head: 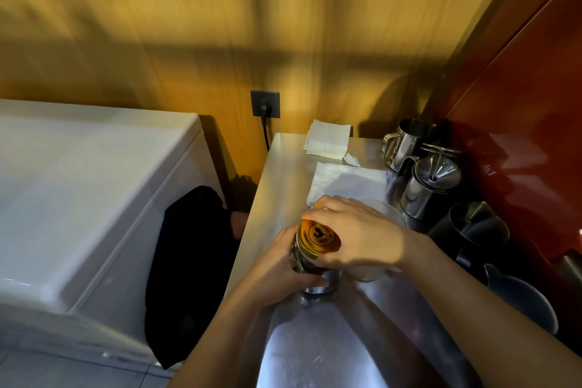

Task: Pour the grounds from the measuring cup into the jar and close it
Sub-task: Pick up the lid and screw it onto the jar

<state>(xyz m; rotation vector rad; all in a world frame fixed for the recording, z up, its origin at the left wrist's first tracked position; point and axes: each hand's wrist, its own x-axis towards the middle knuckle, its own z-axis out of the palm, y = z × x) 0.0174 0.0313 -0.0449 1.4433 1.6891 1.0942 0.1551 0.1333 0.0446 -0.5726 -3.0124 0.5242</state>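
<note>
Both my hands on the jar, lower centre of the frame.
My left hand [283, 271] grips the jar [310, 274] on the bench [315, 350]; my right hand [356, 230] grips its gold lid [319, 236].

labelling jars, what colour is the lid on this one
Golden orange with a dark round emblem, seen in the head view: the lid.

Dim, warm light; long soft shadows cross the wall [220, 25]. Glare streaks the table [315, 350] at 6 o'clock; edges bend and blur.
</note>
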